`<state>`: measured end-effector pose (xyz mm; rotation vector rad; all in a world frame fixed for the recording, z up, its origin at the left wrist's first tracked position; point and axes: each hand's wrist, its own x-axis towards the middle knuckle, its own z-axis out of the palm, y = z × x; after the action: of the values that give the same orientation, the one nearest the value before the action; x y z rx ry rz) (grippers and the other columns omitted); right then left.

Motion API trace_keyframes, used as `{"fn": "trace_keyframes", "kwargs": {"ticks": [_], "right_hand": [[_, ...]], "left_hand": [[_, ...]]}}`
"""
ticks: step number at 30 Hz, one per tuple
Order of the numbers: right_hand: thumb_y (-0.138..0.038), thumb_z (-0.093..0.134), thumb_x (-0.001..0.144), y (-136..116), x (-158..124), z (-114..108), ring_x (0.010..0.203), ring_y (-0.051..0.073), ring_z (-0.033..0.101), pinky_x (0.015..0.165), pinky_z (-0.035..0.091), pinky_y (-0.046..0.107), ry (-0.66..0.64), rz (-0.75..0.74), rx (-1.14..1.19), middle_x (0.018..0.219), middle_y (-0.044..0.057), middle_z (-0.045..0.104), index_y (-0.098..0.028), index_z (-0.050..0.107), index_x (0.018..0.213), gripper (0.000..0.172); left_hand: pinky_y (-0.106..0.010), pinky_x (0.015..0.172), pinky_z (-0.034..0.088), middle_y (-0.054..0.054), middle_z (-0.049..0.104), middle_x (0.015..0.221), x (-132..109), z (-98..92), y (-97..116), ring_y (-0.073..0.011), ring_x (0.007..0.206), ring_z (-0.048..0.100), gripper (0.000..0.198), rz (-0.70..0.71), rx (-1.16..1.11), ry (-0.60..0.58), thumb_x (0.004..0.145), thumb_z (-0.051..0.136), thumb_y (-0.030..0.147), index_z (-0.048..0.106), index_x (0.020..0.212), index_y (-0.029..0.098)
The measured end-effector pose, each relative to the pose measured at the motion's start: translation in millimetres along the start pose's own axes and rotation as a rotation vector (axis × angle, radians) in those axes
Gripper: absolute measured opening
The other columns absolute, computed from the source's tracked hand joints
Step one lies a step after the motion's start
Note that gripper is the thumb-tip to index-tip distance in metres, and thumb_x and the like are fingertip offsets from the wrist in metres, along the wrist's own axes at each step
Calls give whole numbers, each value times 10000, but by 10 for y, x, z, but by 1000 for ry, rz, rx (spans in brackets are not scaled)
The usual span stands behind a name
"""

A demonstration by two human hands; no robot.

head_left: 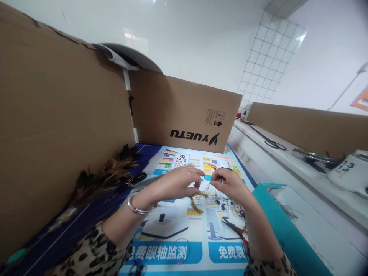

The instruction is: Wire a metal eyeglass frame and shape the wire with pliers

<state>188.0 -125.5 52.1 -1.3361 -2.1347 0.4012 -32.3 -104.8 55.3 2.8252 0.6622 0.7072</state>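
Note:
Over the printed mat, my left hand (184, 182) has its fingers curled toward the thumb. Facing it, my right hand (230, 184) is closed in a pinch. A thin strand (206, 186), thread or fine wire, loops in the gap between my fingertips. Its ends are too fine to follow. Under my left hand lies a tool with yellow handles (197, 206), partly covered by my fingers. A tangle of fine strands and small pieces (221, 200) spreads below my right hand. Scissors with red handles (234, 228) lie beside my right wrist, partly hidden by it.
Cardboard panels (184, 103) stand behind and on the left. Brown feathers (106, 174) lie along the left side. On the right are a teal box (287, 226) and a white ledge holding black scissors (274, 143) and a white mug (349, 172). The printed mat (161, 251) covers the table.

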Motion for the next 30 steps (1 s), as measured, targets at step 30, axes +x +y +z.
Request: {"fn": "trace_keyframes", "kwargs": {"ticks": [30], "right_hand": [[-163, 494, 801, -125, 105, 782, 765, 152, 567, 672, 372, 247, -543, -231, -206, 835, 29, 656, -187, 656, 850, 171]], "left_hand": [[-286, 814, 418, -50, 658, 949, -108, -151, -253, -196, 930, 588, 115, -96, 10, 86, 775, 579, 274, 630, 746, 175]]}}
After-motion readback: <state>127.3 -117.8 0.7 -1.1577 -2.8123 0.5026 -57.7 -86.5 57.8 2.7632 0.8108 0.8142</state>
